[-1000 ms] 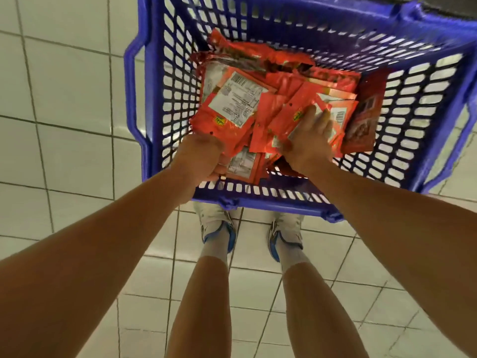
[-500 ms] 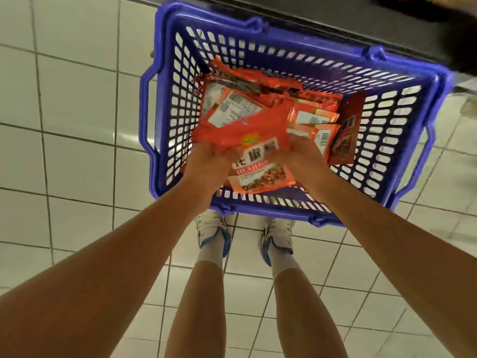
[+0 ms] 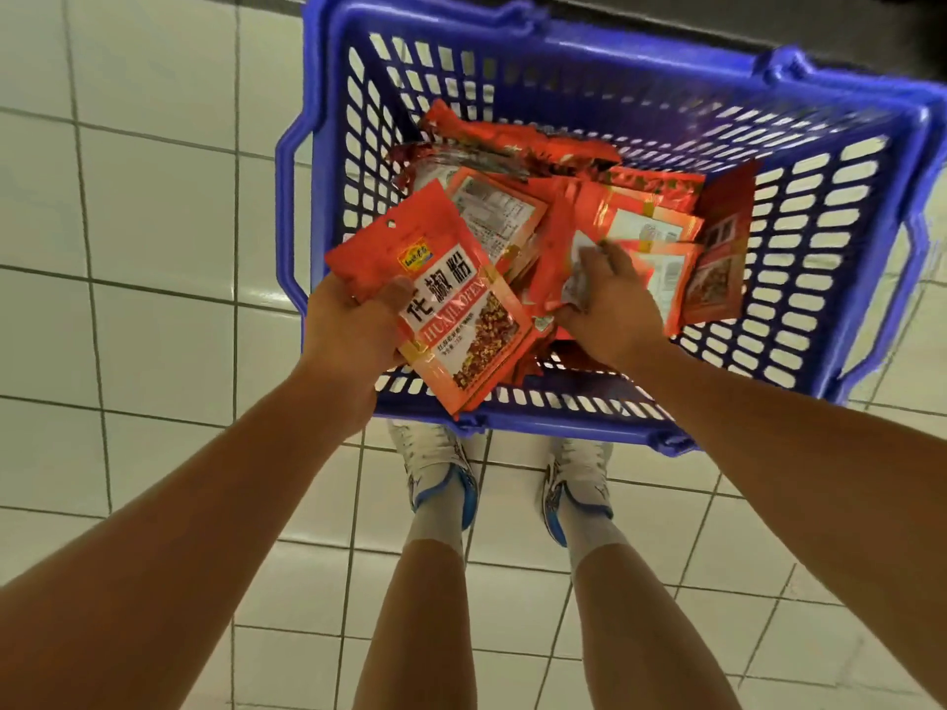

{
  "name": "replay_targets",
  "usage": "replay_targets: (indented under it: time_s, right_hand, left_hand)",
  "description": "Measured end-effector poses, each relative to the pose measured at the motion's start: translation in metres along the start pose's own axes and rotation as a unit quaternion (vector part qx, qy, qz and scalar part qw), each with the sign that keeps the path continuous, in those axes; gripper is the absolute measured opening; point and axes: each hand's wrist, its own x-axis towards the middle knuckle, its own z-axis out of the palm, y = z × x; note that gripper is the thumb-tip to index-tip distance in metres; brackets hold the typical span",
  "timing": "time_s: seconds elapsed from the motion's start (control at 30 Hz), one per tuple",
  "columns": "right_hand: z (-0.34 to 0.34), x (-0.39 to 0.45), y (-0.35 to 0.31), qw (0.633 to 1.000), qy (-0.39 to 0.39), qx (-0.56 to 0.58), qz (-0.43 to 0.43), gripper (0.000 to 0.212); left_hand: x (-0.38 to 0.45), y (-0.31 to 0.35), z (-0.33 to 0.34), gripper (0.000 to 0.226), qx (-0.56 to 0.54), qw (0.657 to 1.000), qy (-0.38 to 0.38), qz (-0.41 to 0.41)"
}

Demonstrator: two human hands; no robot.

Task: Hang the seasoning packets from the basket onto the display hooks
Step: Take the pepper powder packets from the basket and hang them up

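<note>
A blue plastic basket [image 3: 328, 176] stands on the floor and holds a heap of several red seasoning packets [image 3: 640, 222]. My left hand [image 3: 353, 330] grips a small stack of these packets [image 3: 451, 310] at its left edge, lifted above the basket's near-left corner, printed front facing up and hang hole at the top left. My right hand [image 3: 610, 310] reaches into the heap, its fingers closed on the edges of packets that lie in the basket. No display hooks are in view.
White tiled floor [image 3: 128, 197] surrounds the basket. My legs and white-and-blue shoes [image 3: 440, 474] stand just in front of its near rim. A dark shelf base [image 3: 768, 17] runs along the top edge behind the basket.
My left hand has lifted a stack of packets out of the heap and drawn it left. My right hand has let go of that stack and gone back into the heap.
</note>
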Motion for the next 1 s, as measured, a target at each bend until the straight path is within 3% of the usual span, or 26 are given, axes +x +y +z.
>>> replay_targets:
  time_s: [0.07,0.13,0.23,0.37,0.47,0.57,0.7,0.8,0.93,1.0]
  right_hand:
    - [-0.026,-0.012,-0.003,0.990,0.062,0.111,0.057,0.026]
    - [-0.056,-0.025,-0.009,0.950,0.109,0.248,0.153,0.008]
    - [-0.112,-0.055,-0.030,0.820,0.066,0.526,0.217,0.024]
    - [-0.187,-0.109,-0.065,0.758,-0.017,0.627,0.178,0.020]
    - [-0.247,-0.148,-0.098,0.750,-0.029,0.646,0.142,0.013]
    - [-0.319,-0.190,-0.138,0.760,0.004,0.643,0.092,0.010]
    - [-0.433,-0.258,-0.195,0.805,0.087,0.587,-0.001,0.026]
    - [-0.515,-0.317,-0.236,0.830,0.157,0.530,-0.074,0.019]
    - [-0.614,-0.396,-0.285,0.808,0.237,0.521,-0.143,0.010]
    - [-0.658,-0.436,-0.307,0.793,0.295,0.502,-0.176,0.009]
  left_hand:
    - [-0.014,0.009,0.003,0.015,-0.012,1.000,-0.014,0.000]
    - [-0.031,0.019,0.008,0.019,-0.025,0.999,-0.028,-0.007]
    - [-0.060,0.039,0.014,0.024,-0.050,0.997,-0.050,-0.021]
    - [-0.111,0.082,0.013,0.037,-0.092,0.990,-0.108,-0.017]
    - [-0.161,0.127,0.003,0.038,-0.104,0.986,-0.131,0.007]
    - [-0.221,0.182,-0.010,0.016,-0.102,0.983,-0.132,0.075]
    - [-0.321,0.273,-0.034,0.022,-0.065,0.973,-0.126,0.184]
    - [-0.402,0.336,-0.053,0.016,-0.065,0.951,-0.139,0.268]
    - [-0.507,0.417,-0.080,0.016,-0.082,0.916,-0.176,0.351]
    - [-0.554,0.456,-0.091,0.005,-0.101,0.893,-0.192,0.394]
